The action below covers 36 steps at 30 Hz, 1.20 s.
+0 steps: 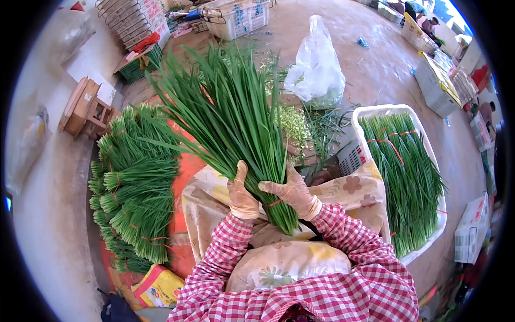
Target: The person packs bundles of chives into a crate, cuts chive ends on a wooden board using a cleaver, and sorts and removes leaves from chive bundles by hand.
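Head view: right of piled bundles [129,198], the left hand [241,194], partly closed, clasps a leafy bunch [230,118] over the lap. Probably light, springy and easily bruised, it suits holding by the firmer stems near the red tie [274,203]. The right hand [294,192] wraps the bunch's opposite side.
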Each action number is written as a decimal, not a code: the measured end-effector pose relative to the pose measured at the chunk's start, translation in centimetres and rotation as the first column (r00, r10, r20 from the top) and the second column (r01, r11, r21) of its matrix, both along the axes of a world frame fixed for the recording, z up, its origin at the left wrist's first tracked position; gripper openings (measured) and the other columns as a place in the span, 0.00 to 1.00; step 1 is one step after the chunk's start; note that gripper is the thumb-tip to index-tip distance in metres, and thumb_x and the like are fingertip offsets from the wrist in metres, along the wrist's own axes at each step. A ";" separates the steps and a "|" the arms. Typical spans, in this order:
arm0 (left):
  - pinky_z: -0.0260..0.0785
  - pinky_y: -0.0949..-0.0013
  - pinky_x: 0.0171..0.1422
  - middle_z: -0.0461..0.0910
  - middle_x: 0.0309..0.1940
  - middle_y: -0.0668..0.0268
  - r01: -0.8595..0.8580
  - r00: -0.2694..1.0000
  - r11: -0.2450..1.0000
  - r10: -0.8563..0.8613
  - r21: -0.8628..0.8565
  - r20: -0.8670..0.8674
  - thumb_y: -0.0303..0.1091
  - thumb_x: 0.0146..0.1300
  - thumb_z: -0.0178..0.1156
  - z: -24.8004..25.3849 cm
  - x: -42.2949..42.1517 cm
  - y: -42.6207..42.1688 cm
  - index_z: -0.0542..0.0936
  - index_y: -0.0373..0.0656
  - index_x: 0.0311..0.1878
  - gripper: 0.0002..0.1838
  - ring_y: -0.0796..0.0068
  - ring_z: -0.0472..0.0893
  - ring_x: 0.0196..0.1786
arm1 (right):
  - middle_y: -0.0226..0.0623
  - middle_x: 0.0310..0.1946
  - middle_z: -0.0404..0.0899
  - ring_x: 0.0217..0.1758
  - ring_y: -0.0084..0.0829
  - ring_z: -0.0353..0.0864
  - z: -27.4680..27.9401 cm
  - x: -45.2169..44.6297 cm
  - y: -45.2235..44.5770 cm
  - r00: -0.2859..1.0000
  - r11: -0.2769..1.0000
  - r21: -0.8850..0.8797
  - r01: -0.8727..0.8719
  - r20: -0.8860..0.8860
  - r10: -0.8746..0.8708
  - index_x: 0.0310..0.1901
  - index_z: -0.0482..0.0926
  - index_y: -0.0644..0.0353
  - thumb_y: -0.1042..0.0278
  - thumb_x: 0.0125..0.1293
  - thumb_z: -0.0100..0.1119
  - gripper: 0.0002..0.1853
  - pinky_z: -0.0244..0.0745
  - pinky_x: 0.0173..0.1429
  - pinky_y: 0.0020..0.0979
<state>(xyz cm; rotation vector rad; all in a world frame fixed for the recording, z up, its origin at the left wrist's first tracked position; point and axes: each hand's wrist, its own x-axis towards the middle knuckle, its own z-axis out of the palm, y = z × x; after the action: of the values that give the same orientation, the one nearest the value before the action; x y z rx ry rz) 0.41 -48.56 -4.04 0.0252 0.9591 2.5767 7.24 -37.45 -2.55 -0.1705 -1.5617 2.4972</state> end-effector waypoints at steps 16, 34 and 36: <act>0.64 0.56 0.67 0.69 0.63 0.56 0.154 0.954 0.899 -0.244 -0.410 -0.176 0.43 0.67 0.50 4.8 0.0 2.6 0.64 0.40 0.67 0.28 0.60 0.72 0.61 | 0.44 0.43 0.80 0.49 0.36 0.81 4.4 3.0 4.4 0.996 0.900 0.428 0.084 0.003 -0.095 0.62 0.59 0.68 0.63 0.36 0.81 0.51 0.76 0.53 0.34; 0.73 0.61 0.59 0.81 0.46 0.65 0.773 0.588 0.619 -0.781 0.140 0.212 0.28 0.56 0.63 7.8 6.5 14.9 0.77 0.41 0.51 0.17 0.66 0.80 0.49 | 0.41 0.44 0.80 0.38 0.30 0.81 12.4 19.4 16.5 0.945 0.811 0.582 -0.061 0.295 -0.141 0.67 0.57 0.65 0.62 0.46 0.78 0.49 0.79 0.45 0.29; 0.74 0.66 0.56 0.82 0.46 0.63 0.647 0.520 0.658 -0.750 -0.386 -0.408 0.37 0.63 0.59 9.0 6.8 18.6 0.79 0.42 0.48 0.13 0.67 0.81 0.48 | 0.38 0.38 0.84 0.32 0.26 0.82 13.8 21.1 18.6 0.929 0.850 0.527 0.028 0.300 -0.217 0.55 0.72 0.65 0.64 0.47 0.77 0.34 0.80 0.38 0.28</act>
<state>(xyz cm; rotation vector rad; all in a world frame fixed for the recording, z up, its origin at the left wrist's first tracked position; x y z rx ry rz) 7.18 -29.95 4.97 0.9510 1.0729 1.6950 28.35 -18.83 11.26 -0.6397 -2.2180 1.9284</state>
